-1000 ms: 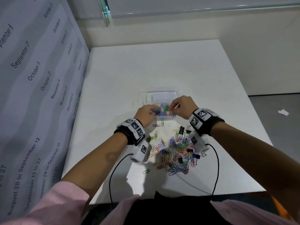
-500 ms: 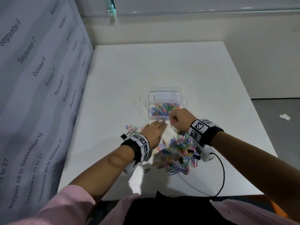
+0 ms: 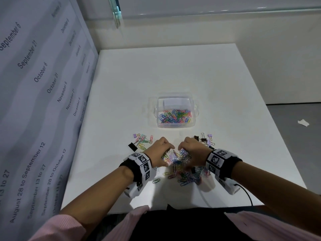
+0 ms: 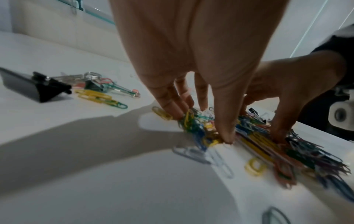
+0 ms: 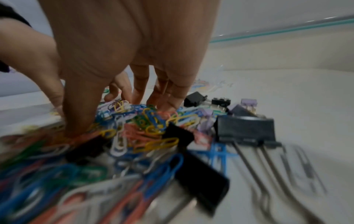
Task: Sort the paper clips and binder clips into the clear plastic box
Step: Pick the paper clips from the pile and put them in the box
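Note:
The clear plastic box (image 3: 194, 117) stands mid-table, with coloured paper clips (image 3: 175, 116) in its near half. A mixed pile of paper clips (image 3: 185, 173) and binder clips lies near the table's front edge. My left hand (image 3: 169, 152) and right hand (image 3: 181, 151) dig into the pile's far side, side by side. In the left wrist view the left hand (image 4: 203, 127) closes thumb and fingers round a bunch of clips. The right hand (image 5: 118, 119) clutches clips the same way, beside a black binder clip (image 5: 245, 130).
A black binder clip (image 3: 132, 146) and loose clips (image 3: 143, 140) lie left of the hands; more binder clips (image 3: 204, 139) lie to the right. A date-printed panel (image 3: 34, 101) walls the table's left edge. A black cable (image 3: 246, 193) hangs by the right wrist.
Both hands have drawn back from the box toward me and dropped onto the pile. The left hand, flat half a second ago, now claws into the clips.

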`<state>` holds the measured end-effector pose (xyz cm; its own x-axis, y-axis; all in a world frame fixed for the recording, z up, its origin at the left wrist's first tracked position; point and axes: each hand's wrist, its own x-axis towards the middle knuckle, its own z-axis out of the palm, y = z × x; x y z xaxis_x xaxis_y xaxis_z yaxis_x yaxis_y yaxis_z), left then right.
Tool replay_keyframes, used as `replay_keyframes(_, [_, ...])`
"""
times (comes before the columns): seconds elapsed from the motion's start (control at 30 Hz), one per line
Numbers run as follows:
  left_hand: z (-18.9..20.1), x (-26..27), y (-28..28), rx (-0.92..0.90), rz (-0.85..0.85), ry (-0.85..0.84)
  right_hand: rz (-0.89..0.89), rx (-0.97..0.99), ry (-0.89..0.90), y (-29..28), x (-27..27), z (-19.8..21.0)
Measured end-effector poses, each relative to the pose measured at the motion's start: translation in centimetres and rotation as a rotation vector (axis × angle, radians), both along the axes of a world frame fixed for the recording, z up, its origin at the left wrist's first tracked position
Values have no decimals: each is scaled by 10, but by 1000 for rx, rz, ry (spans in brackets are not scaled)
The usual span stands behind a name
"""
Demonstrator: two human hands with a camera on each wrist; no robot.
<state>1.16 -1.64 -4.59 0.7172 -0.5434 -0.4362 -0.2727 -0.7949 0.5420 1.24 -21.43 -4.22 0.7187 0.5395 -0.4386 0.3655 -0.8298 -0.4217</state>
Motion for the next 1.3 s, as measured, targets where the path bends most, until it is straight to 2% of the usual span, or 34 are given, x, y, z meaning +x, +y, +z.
replay_keyframes(0.2, [-2, -15, -4, -40, 117, 5, -33, 125, 53, 5, -10, 0])
replay_keyframes(0.27, [-1, -16, -5, -30, 132, -19, -62, 109, 51, 6, -6, 3])
replay_keyframes(0.43, [2, -10, -3, -32, 189, -68, -244, 120, 66, 2, 12, 20])
replay_keyframes(0.57, [6, -1, 1, -149, 369, -23, -375, 164, 76, -1, 29, 33])
replay_keyframes(0.83, [22, 32, 4, -306, 582, 30, -575, 329, -72, 5, 83, 60])
replay_keyframes(0.93, [33, 50, 0, -346, 606, -3, -484, 213, -143, 10, 87, 59])
replay_keyframes(1.07, [43, 74, -6, -377, 633, -40, -296, 37, -125, 16, 73, 46])
replay_keyframes(1.2, [48, 88, -13, -369, 661, -57, -274, 31, -190, 18, 60, 35])
replay_keyframes(1.3, [45, 94, -16, -409, 688, 22, -251, 56, -175, 16, 55, 29])
